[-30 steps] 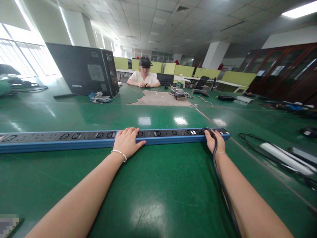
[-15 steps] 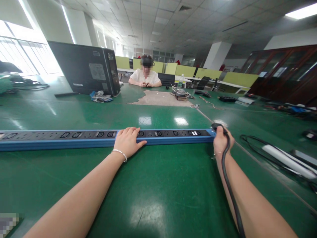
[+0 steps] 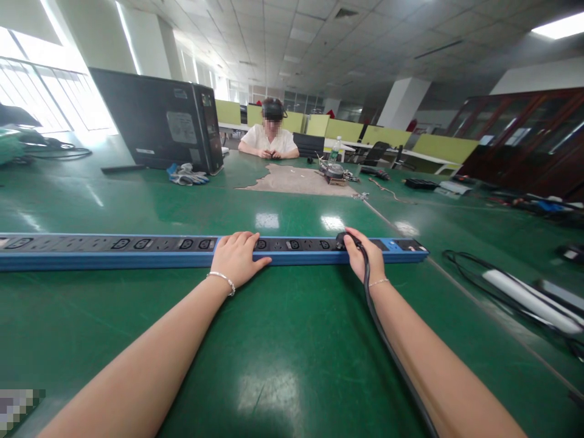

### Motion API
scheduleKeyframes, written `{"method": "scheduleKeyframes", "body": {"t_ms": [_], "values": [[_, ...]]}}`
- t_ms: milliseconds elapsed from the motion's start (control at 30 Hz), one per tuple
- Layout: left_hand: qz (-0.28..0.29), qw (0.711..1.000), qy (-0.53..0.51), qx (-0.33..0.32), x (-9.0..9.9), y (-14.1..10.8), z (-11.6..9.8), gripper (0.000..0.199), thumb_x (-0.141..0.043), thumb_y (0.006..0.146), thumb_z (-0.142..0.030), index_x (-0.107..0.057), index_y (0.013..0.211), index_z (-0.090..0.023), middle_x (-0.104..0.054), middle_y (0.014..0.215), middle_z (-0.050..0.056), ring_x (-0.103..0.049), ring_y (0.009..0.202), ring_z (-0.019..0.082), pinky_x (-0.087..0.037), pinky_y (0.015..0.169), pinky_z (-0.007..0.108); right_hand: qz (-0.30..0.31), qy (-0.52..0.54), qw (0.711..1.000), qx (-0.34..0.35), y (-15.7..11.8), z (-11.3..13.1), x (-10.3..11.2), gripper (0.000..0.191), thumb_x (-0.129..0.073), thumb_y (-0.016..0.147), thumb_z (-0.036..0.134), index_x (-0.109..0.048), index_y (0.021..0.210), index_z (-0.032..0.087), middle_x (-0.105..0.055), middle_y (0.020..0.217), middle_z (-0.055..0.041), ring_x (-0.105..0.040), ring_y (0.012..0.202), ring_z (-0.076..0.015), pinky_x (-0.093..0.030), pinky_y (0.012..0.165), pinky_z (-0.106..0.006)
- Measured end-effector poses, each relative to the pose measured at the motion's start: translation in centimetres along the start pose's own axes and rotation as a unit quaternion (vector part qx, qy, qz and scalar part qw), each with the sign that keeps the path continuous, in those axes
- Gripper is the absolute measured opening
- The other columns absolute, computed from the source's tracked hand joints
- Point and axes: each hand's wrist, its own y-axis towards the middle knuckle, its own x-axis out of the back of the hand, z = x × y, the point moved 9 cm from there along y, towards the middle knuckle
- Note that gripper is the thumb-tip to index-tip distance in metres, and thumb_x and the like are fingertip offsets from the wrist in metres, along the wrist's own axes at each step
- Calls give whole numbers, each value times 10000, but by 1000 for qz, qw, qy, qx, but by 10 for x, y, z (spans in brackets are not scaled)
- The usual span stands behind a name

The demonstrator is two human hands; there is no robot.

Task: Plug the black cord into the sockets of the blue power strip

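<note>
A long blue power strip [image 3: 301,258] with a row of black sockets lies across the green table. My left hand [image 3: 236,258] is laid over its middle, fingers across the top to the far edge and thumb along the near side, gripping it. In my right hand [image 3: 367,252] is a black power plug [image 3: 340,239], pinched between thumb and fingers at the strip's right part, over the sockets. Whether its pins sit in a socket cannot be made out. Its black cable [image 3: 381,328] runs down along my right forearm.
A black computer tower [image 3: 155,121] and grey-blue gloves [image 3: 187,175] stand at the back left. A person [image 3: 269,137] sits across the table. A bottle [image 3: 335,150] stands beside small parts. On the right lie a white bar [image 3: 531,299] and looped black cables [image 3: 460,271].
My right hand has moved left with the plug, from the strip's right end to the sockets near that end. My left hand stays in place on the strip.
</note>
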Motion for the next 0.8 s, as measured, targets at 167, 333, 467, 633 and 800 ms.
{"method": "scheduleKeyframes", "body": {"t_ms": [167, 333, 467, 633, 800], "values": [[-6, 1000, 3, -1, 1, 0, 0, 614, -470, 779, -601, -496, 1248, -205, -561, 1243, 100, -461, 1172, 270, -317, 963, 406, 7, -18, 1000, -7, 0, -1, -1, 415, -441, 841, 457, -641, 1107, 210, -680, 1049, -76, -629, 958, -226, -483, 853, -340], [-7, 1000, -1, -4, 1, 0, -1, 617, -477, 777, -600, -499, 1244, -197, -566, 1234, 101, -464, 1164, 272, -319, 955, 405, 9, -18, 1000, -14, -1, -1, -1, 423, -446, 839, 452, -635, 1119, 199, -682, 1043, -83, -631, 953, -232, -483, 848, -346], [-10, 1000, 5, -5, 1, 0, -1, 605, -475, 781, -595, -500, 1240, -201, -568, 1233, 97, -464, 1163, 267, -316, 954, 399, 8, -20, 1000, -14, -2, -1, -1, 420, -446, 839, 461, -635, 1118, 210, -684, 1036, -78, -634, 947, -230, -486, 836, -344], [-10, 1000, 6, -6, 1, 0, -1, 605, -474, 781, -598, -500, 1239, -204, -570, 1230, 95, -467, 1160, 265, -317, 951, 398, 6, -23, 1000, -15, -2, -2, 0, 419, -447, 837, 469, -635, 1116, 220, -689, 1021, -72, -641, 927, -229, -494, 817, -339], [-5, 1000, 2, -1, 1, 0, 0, 611, -477, 779, -593, -493, 1251, -206, -560, 1244, 94, -457, 1175, 268, -310, 962, 401, 1, -19, 1000, -9, -2, -1, 0, 415, -440, 841, 471, -635, 1116, 228, -692, 1011, -68, -644, 913, -226, -496, 809, -337]]}}
